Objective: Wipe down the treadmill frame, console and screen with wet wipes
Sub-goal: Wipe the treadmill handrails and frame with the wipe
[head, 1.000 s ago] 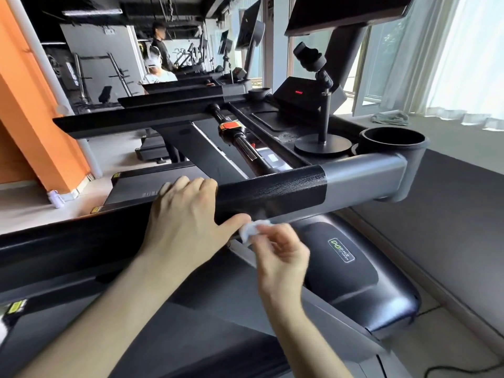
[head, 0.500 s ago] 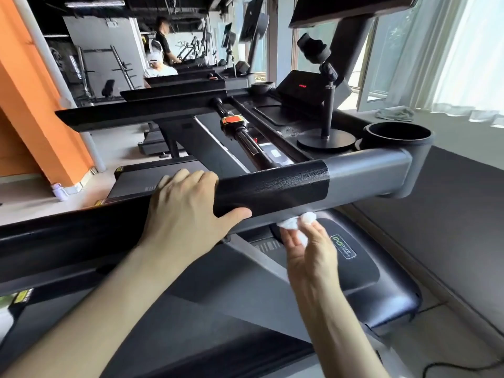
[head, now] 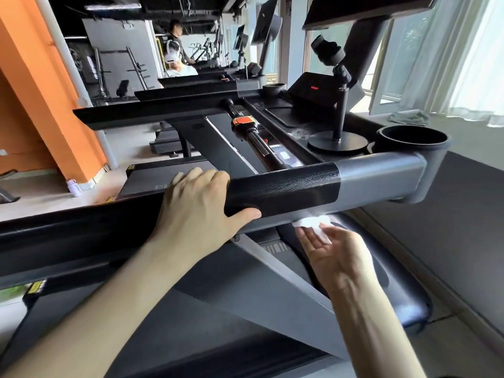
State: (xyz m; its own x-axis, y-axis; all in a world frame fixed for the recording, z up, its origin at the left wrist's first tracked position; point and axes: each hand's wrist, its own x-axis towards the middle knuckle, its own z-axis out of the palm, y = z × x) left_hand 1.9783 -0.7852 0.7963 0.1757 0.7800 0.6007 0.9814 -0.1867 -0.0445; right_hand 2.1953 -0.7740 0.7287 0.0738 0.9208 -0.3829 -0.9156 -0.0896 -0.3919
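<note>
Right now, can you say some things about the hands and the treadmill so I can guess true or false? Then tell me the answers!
1. The left hand grips the black part of the handrail. True.
2. The right hand rubs the wipe along the top of the handrail. False: palm up, it presses the wipe to the underside of the grey part.
3. The wipe is blue. False: it is white.
4. A round cup holder sits at the right end of the handrail. True.
5. The wall on the left is orange. True.

Handrail [head: 283, 188]: textured black grip, matt grey metal end; wipe [head: 313, 223]: crumpled white.
</note>
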